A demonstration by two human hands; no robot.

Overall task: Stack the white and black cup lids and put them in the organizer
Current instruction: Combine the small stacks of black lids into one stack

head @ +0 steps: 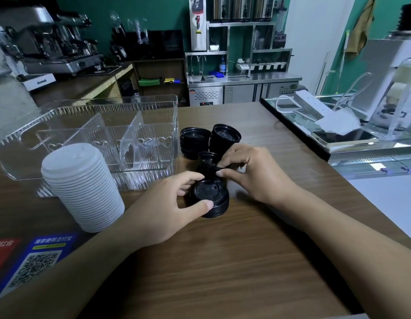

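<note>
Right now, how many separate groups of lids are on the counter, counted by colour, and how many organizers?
White lid stacks: 1, the white stack.
Black lid groups: 4, the stack under the left hand, the lids in the right hand, the far left stack, the far right stack.
Clear organizers: 1, the organizer.
Total: 6

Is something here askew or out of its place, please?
Yes. The black lids pinched by the right hand sit tilted, not flat on the stack that the left hand grips. Behind, one black pile leans. The white stack looks tidy; the organizer holds no lids.
</note>
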